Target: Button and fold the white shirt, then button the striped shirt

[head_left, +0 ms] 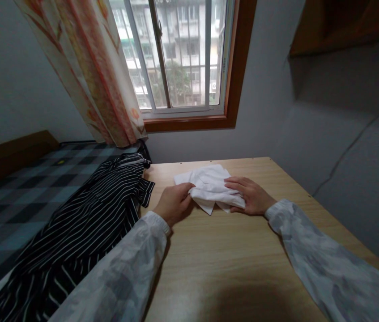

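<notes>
A crumpled white cloth (211, 183) lies on the wooden table (216, 255), toward its far edge. My left hand (176, 202) pinches the cloth's left side between thumb and fingers. At the other side, my right hand (251, 195) grips the cloth's right edge, fingers over the top and thumb by its near side. The cloth is loosely bunched, with a pointed corner hanging toward me. Both forearms rest low over the table in grey-and-white patterned sleeves.
To the left, a black garment with white stripes (91, 210) lies along the bed (24, 201) and reaches the table's left edge. Behind are a window (182, 58) and a floral curtain (98, 67). A wooden shelf (347, 27) juts from the wall at upper right.
</notes>
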The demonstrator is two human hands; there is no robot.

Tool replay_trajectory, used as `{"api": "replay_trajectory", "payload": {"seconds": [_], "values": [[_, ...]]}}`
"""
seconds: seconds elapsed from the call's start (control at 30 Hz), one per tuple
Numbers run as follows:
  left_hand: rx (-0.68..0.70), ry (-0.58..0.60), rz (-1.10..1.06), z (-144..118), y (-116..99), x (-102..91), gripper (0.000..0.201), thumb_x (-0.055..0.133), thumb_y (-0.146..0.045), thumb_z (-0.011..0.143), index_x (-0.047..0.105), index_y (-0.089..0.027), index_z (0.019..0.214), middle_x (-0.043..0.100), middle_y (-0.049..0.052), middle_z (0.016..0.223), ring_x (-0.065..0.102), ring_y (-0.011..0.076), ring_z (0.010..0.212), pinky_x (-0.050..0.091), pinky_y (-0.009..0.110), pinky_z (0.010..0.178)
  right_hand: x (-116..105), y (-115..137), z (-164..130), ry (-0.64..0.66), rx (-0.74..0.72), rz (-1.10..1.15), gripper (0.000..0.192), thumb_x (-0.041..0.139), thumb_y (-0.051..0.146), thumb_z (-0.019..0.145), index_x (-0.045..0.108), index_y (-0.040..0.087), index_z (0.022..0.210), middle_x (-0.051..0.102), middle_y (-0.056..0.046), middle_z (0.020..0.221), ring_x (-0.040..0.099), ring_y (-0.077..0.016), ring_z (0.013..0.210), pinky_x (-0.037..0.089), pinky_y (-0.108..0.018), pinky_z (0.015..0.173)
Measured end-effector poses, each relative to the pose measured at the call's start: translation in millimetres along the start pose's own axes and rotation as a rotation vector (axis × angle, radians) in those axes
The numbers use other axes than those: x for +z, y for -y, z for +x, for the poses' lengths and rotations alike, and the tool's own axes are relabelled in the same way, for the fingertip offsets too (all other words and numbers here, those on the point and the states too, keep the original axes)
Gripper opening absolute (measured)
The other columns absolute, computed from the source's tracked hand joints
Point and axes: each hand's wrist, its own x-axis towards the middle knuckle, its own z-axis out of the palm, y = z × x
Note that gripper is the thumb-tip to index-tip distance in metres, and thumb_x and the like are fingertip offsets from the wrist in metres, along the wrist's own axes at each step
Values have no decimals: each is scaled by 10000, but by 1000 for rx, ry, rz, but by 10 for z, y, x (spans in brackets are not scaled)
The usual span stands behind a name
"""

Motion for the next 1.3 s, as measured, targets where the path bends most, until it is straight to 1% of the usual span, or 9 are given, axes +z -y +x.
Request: {"api": "replay_trajectory", "payload": {"seconds": [0.17,0.3,0.43,0.53,0.7,0.83,0.97,1.2,1.3], "values": [[-13,4,-391,128,-10,-252,241,621,-343,983,790,-191,1064,825,60,1028,736,239,954,551,345,881,46,140,48,-85,189,117,512,828,508,894,755,301,1357,754,-102,1415,681,-354,1345,496,-544,1217],[-166,-35,-680,231,-56,-384,317,768,-471,910,797,-160,963,816,71,975,722,225,897,548,318,814,68,195,131,-304,352,314,368,808,531,883,819,232,1097,839,-102,1101,777,-323,1040,630,-441,935],[-432,-219,-1003,333,-8,-492,424,906,-498,798,794,-139,996,801,64,910,684,166,744,520,272,691,-15,180,397,-520,518,443,395,781,588,888,754,197,838,787,-57,803,711,-237,741,554,-308,624],[-553,-213,-1178,396,96,-519,429,925,-468,790,784,-126,1007,784,54,818,673,150,669,520,259,640,-63,259,605,-593,626,651,481,793,675,875,742,196,879,768,-42,787,692,-225,721,517,-282,585],[-658,-96,-1344,416,251,-310,372,832,-440,876,768,-115,1045,784,87,817,732,197,700,584,284,650,141,257,603,-505,829,971,598,870,728,768,762,196,1019,815,-73,900,750,-277,794,584,-353,691],[-725,-204,-1211,330,326,67,436,870,-371,847,716,-129,1176,796,131,1040,753,200,786,603,295,694,410,-82,379,-478,847,693,523,833,639,780,752,183,1023,826,-115,998,764,-301,907,616,-421,826],[-685,-346,-947,231,393,353,522,887,-235,802,649,-171,1261,726,188,1317,747,255,1092,619,377,936,521,-351,215,-452,773,404,486,716,470,873,714,201,1277,810,-139,1201,763,-296,1068,599,-461,985],[-466,-470,-223,131,478,419,261,764,-436,856,682,-189,837,690,111,1004,675,259,915,565,425,924,574,-397,128,-343,634,123,455,641,419,926,673,210,1329,771,-150,1272,718,-328,1156,553,-519,1072],[-447,-415,-200,102,469,411,339,713,-506,872,627,-212,727,647,47,821,619,222,777,516,365,794,590,-387,117,-346,612,22,423,645,454,925,673,198,1261,759,-164,1237,693,-347,1153,529,-538,1083]]}}
